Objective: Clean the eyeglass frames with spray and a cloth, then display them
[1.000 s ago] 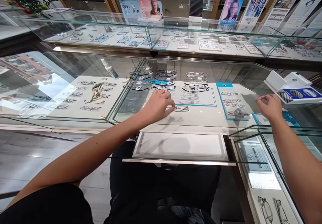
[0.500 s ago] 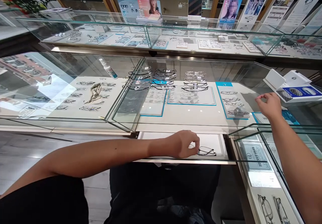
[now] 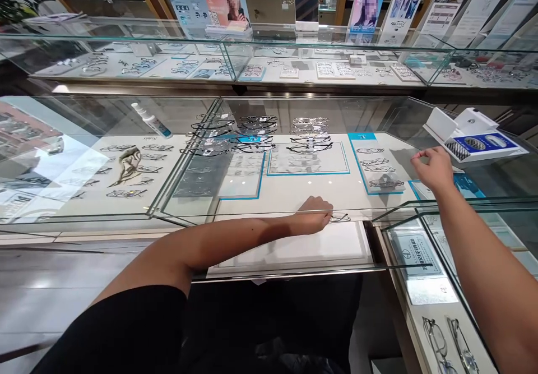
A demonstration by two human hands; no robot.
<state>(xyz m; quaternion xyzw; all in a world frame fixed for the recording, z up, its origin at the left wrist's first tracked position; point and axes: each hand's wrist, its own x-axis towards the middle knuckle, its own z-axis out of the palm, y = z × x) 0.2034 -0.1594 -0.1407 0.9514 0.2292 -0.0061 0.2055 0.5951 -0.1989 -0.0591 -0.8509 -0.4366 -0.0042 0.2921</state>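
My left hand (image 3: 315,215) is closed, its fingers wrapped over one end of a pair of eyeglasses (image 3: 342,217). The other lens and thin dark rim stick out to the right of the knuckles. Below the wrist is a white drawer tray (image 3: 294,256); the hand and glasses are at its far edge. My right hand (image 3: 432,169) is over the glass counter on the right, fingers curled in with thumb and forefinger close together, and nothing shows in them. Just beyond it lies an opened white and blue box (image 3: 483,143).
Several eyeglass frames (image 3: 311,144) stand in rows on the glass counter. A white spray bottle (image 3: 152,120) is at the left. Glass edges (image 3: 187,155) divide the showcases. More glasses (image 3: 437,337) lie in the case at lower right. Advertising cards (image 3: 367,7) stand at the back.
My left hand has moved forward, away from me, carrying the eyeglasses from the middle of the tray to its far edge. My right hand stays near the box. The view has shifted slightly.
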